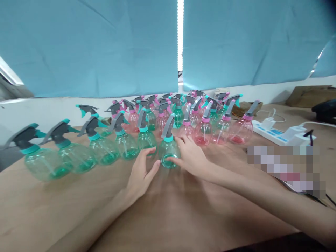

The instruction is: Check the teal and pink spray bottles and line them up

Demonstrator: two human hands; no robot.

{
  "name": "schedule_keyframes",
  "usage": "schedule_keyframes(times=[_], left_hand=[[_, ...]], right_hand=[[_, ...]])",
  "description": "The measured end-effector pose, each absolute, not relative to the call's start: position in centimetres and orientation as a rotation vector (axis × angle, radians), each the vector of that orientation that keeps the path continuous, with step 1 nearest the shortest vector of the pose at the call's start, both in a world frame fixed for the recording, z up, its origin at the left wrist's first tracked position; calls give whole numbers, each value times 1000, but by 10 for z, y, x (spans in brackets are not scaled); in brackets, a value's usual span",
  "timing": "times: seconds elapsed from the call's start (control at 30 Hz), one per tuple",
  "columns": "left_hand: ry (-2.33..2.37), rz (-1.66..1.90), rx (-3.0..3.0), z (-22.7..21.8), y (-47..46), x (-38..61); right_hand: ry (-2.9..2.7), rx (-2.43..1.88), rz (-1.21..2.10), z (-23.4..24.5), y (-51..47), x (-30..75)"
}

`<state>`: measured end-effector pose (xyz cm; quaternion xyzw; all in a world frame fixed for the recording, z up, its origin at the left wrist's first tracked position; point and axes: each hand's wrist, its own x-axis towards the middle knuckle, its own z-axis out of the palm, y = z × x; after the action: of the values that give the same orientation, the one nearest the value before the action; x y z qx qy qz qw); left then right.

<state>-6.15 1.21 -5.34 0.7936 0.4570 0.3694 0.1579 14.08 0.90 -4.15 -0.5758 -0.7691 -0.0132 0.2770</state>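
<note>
A green spray bottle (168, 148) with a grey trigger and teal collar stands upright on the wooden table (168, 210), between my two hands. My right hand (190, 155) rests against its right side, fingers curved around the body. My left hand (141, 173) is just left of it, fingers apart, thumb near the bottle's base. Whether the left hand touches the bottle is unclear. Several more green spray bottles (105, 148) stand in a row to the left, and pink spray bottles (203, 131) stand to the right and behind.
A white power strip (275, 134) with plugs and cables lies at the right. A blurred-out patch (286, 168) covers something near the right edge. Blue curtains (105, 45) hang behind the table. A brown cardboard piece (309, 94) sits at the far right.
</note>
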Motion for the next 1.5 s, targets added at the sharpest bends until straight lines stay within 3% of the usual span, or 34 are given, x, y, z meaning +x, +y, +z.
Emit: schedule_keyframes(times=[0.3, 0.7, 1.0, 1.5], left_hand=[[1393, 902, 2348, -69, 10, -79], [1367, 804, 2391, -67, 10, -77], [1275, 821, 2151, -64, 26, -38], [1064, 820, 1839, -32, 56, 42]], right_hand=[[-2086, -1892, -101, -21, 47, 127], [-2057, -1877, -100, -18, 61, 123], [-1794, -1544, -2, -29, 24, 182], [-1747, -1722, 150, -38, 66, 199]])
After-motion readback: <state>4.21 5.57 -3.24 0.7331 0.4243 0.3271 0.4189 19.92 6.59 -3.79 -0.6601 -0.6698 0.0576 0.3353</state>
